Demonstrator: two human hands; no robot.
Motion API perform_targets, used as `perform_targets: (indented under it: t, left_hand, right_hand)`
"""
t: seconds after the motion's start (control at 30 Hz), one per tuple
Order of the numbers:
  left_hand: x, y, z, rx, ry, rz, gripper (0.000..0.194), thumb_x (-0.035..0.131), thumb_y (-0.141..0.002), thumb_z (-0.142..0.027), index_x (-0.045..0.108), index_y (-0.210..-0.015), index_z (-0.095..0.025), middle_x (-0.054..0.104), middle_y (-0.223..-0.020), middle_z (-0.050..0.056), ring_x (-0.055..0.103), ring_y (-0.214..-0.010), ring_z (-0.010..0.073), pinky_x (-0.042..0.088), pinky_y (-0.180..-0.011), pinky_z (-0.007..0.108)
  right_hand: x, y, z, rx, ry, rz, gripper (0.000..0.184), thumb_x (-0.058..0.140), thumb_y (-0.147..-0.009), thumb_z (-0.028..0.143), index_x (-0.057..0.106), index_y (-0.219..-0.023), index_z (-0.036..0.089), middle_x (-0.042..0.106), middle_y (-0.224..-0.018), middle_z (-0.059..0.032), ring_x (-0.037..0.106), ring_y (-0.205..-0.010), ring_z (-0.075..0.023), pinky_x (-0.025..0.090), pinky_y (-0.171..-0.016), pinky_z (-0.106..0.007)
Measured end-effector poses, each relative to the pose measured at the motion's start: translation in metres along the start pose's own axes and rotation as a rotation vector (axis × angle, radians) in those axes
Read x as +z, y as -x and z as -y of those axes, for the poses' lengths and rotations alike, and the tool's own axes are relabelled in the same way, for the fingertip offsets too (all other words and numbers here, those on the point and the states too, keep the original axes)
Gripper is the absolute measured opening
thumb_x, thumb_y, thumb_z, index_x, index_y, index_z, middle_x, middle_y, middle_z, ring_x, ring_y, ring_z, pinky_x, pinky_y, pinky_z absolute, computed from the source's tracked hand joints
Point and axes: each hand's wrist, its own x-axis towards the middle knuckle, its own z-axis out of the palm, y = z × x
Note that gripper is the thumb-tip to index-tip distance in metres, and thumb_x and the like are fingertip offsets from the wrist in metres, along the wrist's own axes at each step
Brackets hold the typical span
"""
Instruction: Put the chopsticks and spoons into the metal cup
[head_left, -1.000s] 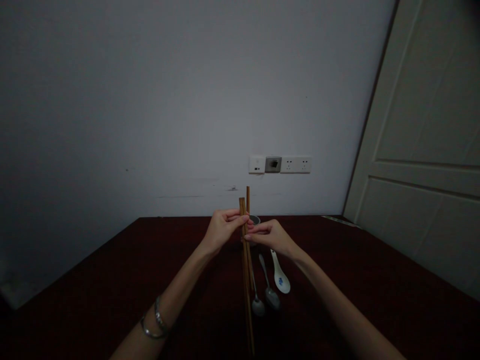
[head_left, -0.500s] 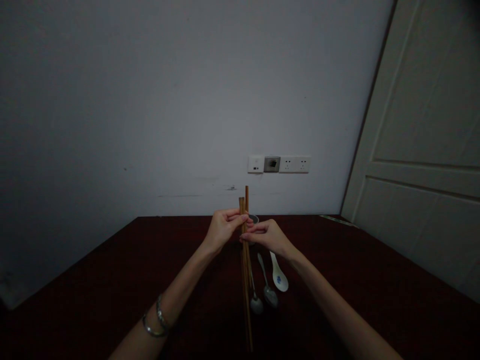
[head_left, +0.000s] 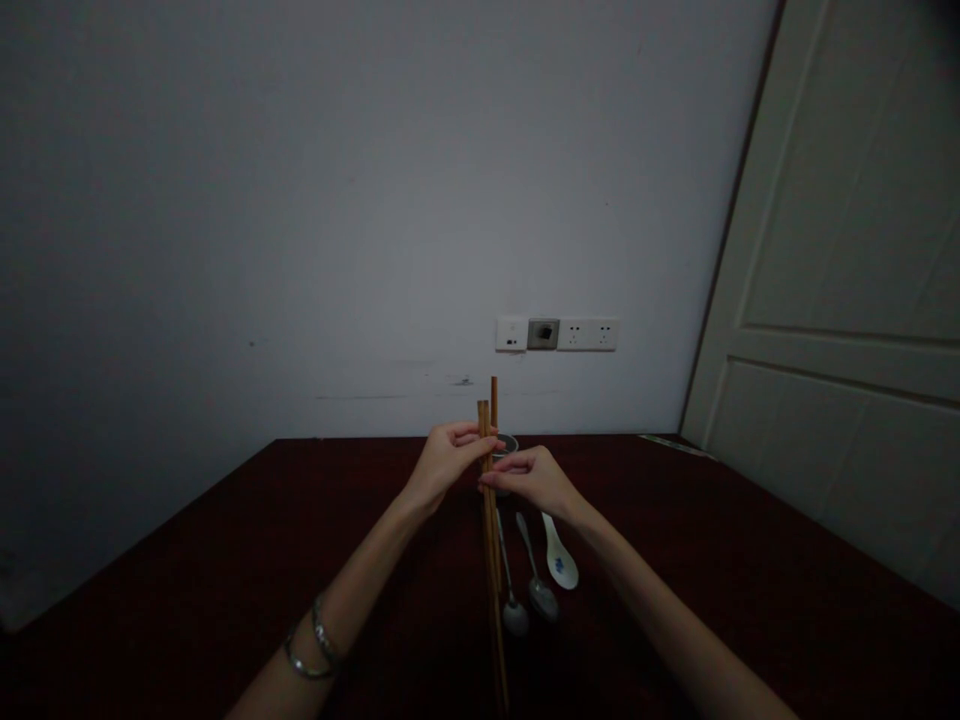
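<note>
Several wooden chopsticks [head_left: 491, 540] stand between my hands, with their upper ends above my fingers. My left hand [head_left: 444, 462] is closed round them near the top, a silver bangle on its wrist. Just below, my right hand [head_left: 531, 478] pinches the same chopsticks between thumb and fingers. One chopstick rises higher than the others. Behind my fingers is a round container [head_left: 508, 445], mostly hidden. To the right of the chopsticks lie a long-handled metal spoon [head_left: 515, 615], a second metal spoon [head_left: 543, 598] and a white soup spoon with a blue mark [head_left: 561, 560].
The dark red table [head_left: 262, 560] reaches back to a pale wall [head_left: 337, 220]. Sockets and switch plates [head_left: 556, 334] are set in the wall above the table's far edge. At the right stands a panelled door [head_left: 840, 380]. A thin strip [head_left: 675, 444] lies at the far right edge.
Both hands keep their hold on the chopsticks, with only very slight finger movement. The whole view has shifted a little, so everything sits slightly lower.
</note>
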Motion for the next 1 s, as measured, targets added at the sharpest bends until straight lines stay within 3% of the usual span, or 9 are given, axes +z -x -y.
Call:
perform_targets:
  t: [0.17,0.3,0.53,0.77,1.0]
  left_hand:
    - [-0.007,-0.004,0.0,0.006,0.063,-0.034,0.046,0.07,-0.065,-0.028,0.059,-0.105,-0.009,0.068,-0.091,0.013,0.063,-0.084,0.0191,0.047,-0.08,0.031]
    - [-0.027,-0.018,0.01,0.026,0.11,-0.136,0.042,0.066,-0.069,-0.033,0.058,-0.103,-0.009,0.068,-0.091,0.013,0.062,-0.09,0.0195,0.043,-0.086,0.032]
    - [-0.077,-0.047,0.075,-0.18,0.119,-0.307,0.024,0.062,-0.072,-0.031,0.06,-0.085,-0.011,0.069,-0.079,0.012,0.065,-0.076,0.0189,0.047,-0.076,0.029]
    - [-0.116,-0.049,0.131,-0.386,0.242,-0.37,0.017,0.051,-0.08,-0.025,0.056,-0.082,-0.009,0.069,-0.074,0.015,0.067,-0.07,0.0198,0.05,-0.069,0.029]
    - [-0.136,-0.043,0.164,-0.429,0.163,-0.432,0.018,0.048,-0.081,-0.026,0.055,-0.081,-0.009,0.067,-0.064,0.013,0.066,-0.061,0.0196,0.051,-0.062,0.028]
  right_hand:
    - [-0.006,-0.003,0.003,-0.006,0.012,-0.043,0.033,0.071,-0.056,0.043,0.071,-0.069,0.013,0.071,-0.072,-0.0072,0.065,-0.067,-0.0191,0.049,-0.065,-0.03]
    - [-0.025,-0.02,0.018,-0.094,0.118,-0.15,0.03,0.069,-0.059,0.041,0.071,-0.07,0.014,0.071,-0.073,-0.0059,0.064,-0.07,-0.0186,0.048,-0.068,-0.029]
    - [-0.068,-0.088,0.037,-0.216,0.205,-0.425,0.03,0.068,-0.059,0.037,0.071,-0.072,0.01,0.07,-0.072,-0.0087,0.063,-0.072,-0.0188,0.047,-0.07,-0.03]
    - [-0.089,-0.136,0.004,-0.186,0.259,-0.489,0.02,0.066,-0.062,0.029,0.069,-0.067,0.01,0.07,-0.07,-0.0089,0.064,-0.069,-0.0181,0.047,-0.067,-0.027]
    - [-0.093,-0.15,-0.04,-0.12,0.252,-0.497,0.02,0.065,-0.063,0.029,0.069,-0.068,0.01,0.07,-0.07,-0.0092,0.064,-0.067,-0.0178,0.047,-0.065,-0.026]
